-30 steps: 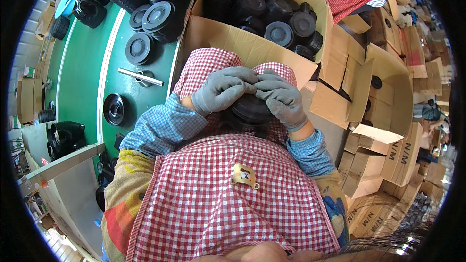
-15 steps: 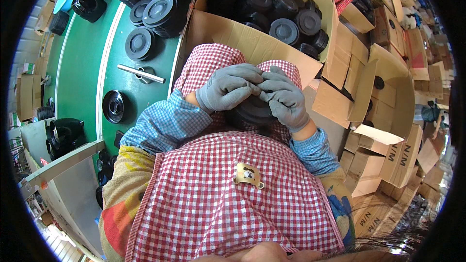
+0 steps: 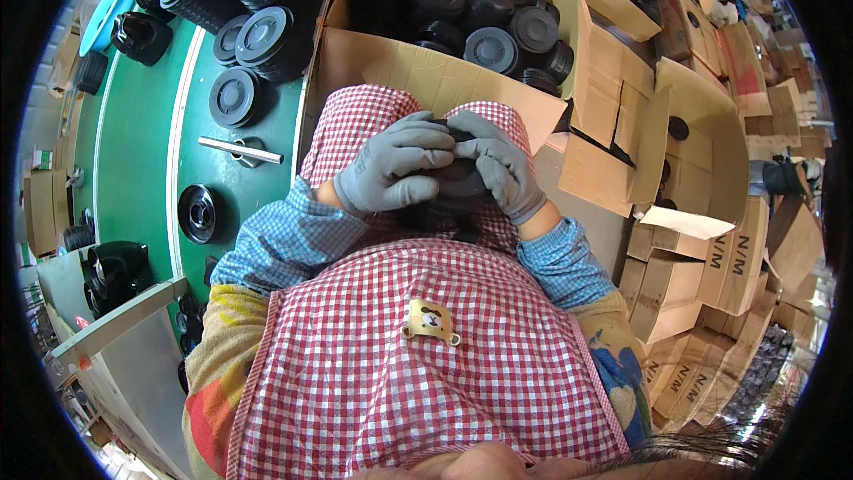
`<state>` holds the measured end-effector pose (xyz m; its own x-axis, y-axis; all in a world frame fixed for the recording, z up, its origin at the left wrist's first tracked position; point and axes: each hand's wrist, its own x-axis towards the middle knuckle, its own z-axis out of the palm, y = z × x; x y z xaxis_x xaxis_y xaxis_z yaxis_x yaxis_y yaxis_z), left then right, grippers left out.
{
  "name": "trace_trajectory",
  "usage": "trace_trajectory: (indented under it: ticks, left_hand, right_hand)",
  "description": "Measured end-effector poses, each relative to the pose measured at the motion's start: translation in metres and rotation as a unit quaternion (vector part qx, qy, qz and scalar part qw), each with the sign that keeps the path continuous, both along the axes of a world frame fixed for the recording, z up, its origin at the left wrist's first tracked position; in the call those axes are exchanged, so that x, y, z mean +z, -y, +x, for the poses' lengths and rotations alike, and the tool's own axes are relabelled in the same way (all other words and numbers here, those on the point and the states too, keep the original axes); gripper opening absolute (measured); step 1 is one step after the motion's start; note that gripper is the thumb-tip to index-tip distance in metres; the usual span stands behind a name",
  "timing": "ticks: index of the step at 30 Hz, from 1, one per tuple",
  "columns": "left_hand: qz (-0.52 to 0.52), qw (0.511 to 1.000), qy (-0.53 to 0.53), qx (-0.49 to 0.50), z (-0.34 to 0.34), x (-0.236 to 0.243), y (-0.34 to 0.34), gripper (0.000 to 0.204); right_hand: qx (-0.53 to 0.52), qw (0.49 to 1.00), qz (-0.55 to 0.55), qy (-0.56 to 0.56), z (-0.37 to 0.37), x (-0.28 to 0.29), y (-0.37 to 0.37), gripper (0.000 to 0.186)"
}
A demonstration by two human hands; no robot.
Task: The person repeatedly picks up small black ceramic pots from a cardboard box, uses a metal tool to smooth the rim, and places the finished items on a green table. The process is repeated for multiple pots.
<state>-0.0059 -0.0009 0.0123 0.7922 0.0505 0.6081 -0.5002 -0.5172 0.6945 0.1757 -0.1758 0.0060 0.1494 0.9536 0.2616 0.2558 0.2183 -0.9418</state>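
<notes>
A round black plastic part [image 3: 458, 188] rests on my lap, over the red-checked apron [image 3: 426, 356]. My left hand [image 3: 395, 164], in a grey glove, covers its left side with fingers curled over the top. My right hand [image 3: 499, 164], also grey-gloved, grips its right side, thumb and fingers pressing on the upper rim. Both hands touch each other above the part, hiding most of it.
An open cardboard box [image 3: 426, 71] full of black round parts stands just beyond my knees. On the left a green table [image 3: 142, 160] carries stacked black caps [image 3: 267, 36], a single black ring [image 3: 197, 212] and a metal rod [image 3: 240, 151]. Smaller cardboard boxes [image 3: 693, 240] pile up on the right.
Both hands stay clasped on the black part; the fingers have shifted slightly over its top. The view has tilted a little, so the box sits higher in the picture.
</notes>
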Motion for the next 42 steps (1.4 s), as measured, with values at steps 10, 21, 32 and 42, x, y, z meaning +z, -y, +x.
trace_trajectory:
  ticks: [10, 21, 32, 42]
  left_hand:
    - [-0.054, 0.998, -0.032, 0.004, 0.003, 0.002, 0.002, 0.031]
    - [0.060, 0.998, 0.004, 0.018, -0.002, -0.004, 0.002, 0.025]
    - [0.204, 0.953, -0.159, 0.157, -0.023, 0.048, 0.024, 0.092]
    - [0.245, 0.950, -0.166, 0.102, -0.019, 0.055, 0.044, 0.102]
  right_hand:
    - [-0.074, 0.996, -0.003, -0.058, -0.017, -0.002, 0.001, 0.032]
    - [-0.033, 0.999, 0.038, 0.019, -0.007, -0.007, -0.003, 0.028]
    - [-0.110, 0.988, 0.019, 0.102, 0.004, 0.007, -0.004, 0.048]
    - [-0.087, 0.968, 0.093, 0.215, 0.005, -0.011, -0.010, 0.058]
